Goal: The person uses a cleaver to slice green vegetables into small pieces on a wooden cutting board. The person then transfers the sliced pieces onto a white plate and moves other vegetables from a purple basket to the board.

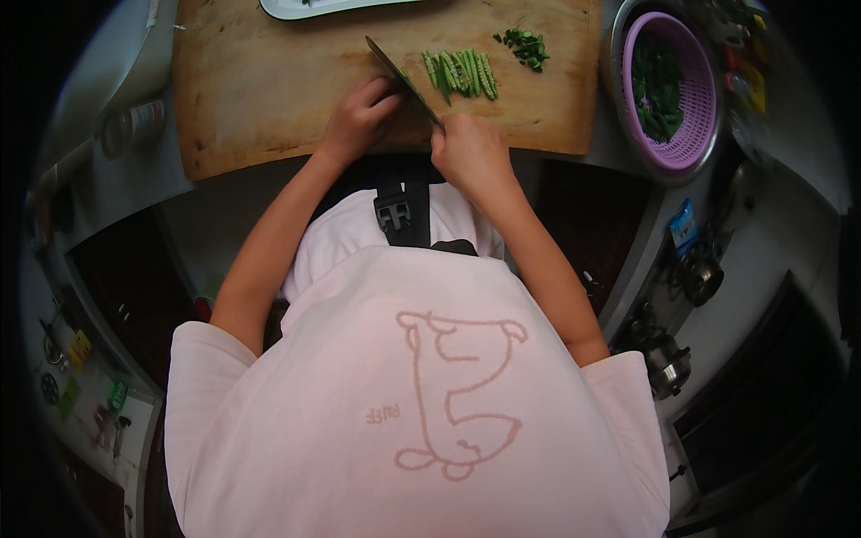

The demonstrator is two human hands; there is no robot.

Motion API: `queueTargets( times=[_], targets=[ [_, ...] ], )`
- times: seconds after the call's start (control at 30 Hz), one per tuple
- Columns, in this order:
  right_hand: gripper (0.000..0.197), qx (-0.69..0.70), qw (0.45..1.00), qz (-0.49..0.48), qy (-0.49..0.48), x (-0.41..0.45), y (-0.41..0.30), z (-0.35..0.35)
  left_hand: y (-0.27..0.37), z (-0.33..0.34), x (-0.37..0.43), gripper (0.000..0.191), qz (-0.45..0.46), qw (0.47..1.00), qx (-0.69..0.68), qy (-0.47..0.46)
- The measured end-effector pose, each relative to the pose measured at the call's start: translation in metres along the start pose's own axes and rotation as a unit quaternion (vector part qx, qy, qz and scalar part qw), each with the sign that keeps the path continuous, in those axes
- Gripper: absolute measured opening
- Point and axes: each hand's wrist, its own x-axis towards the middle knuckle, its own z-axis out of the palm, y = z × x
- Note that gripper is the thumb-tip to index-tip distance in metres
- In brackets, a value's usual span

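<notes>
My right hand (474,151) is closed around the handle of a kitchen knife (397,70), whose blade slants up and to the left over the wooden cutting board (269,87). Just left of the blade, my left hand (360,114) rests on the board with its fingers curled. Those fingertips are partly hidden, so whatever they may hold cannot be seen. To the right of the knife, a row of green pods cut lengthwise (467,75) shows pale seeds. Farther right lies a small pile of cut green stem ends (529,48).
A purple plastic colander (706,114) with green pods sits in a metal bowl (615,114) right of the board. At the far edge is a white tray (336,7). A jar (134,124) stands left. Pots (669,366) are at lower right.
</notes>
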Motion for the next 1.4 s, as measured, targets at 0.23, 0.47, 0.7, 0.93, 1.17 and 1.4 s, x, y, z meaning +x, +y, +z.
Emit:
queueTargets(
  times=[0.23,0.47,0.7,0.93,1.17,1.4],
  targets=[
    [0.022,0.041,0.999,0.022,-0.024,-0.005,0.015,-0.012,0.003,-0.008,0.004,0.027,0.012,1.000,0.012,0.000],
    [0.017,0.013,1.000,-0.017,0.021,-0.035,0.022,-0.018,0.005,-0.028,0.000,0.019,-0.118,0.987,-0.105,0.014],
    [0.011,-0.099,0.992,-0.054,0.060,-0.041,0.030,-0.003,-0.032,-0.074,0.072,0.014,-0.221,0.931,-0.278,-0.084],
    [0.022,-0.020,0.998,-0.011,0.053,-0.053,0.025,-0.017,-0.029,-0.059,0.106,0.012,-0.140,0.962,-0.231,-0.027],
    [0.018,0.060,0.995,0.024,0.069,-0.052,0.036,-0.022,0.015,-0.035,0.059,0.014,-0.080,0.993,-0.063,0.065],
    [0.020,0.038,0.998,0.024,0.048,-0.046,0.039,-0.024,0.028,0.005,0.026,0.021,0.045,0.997,0.052,-0.022]
  ],
)
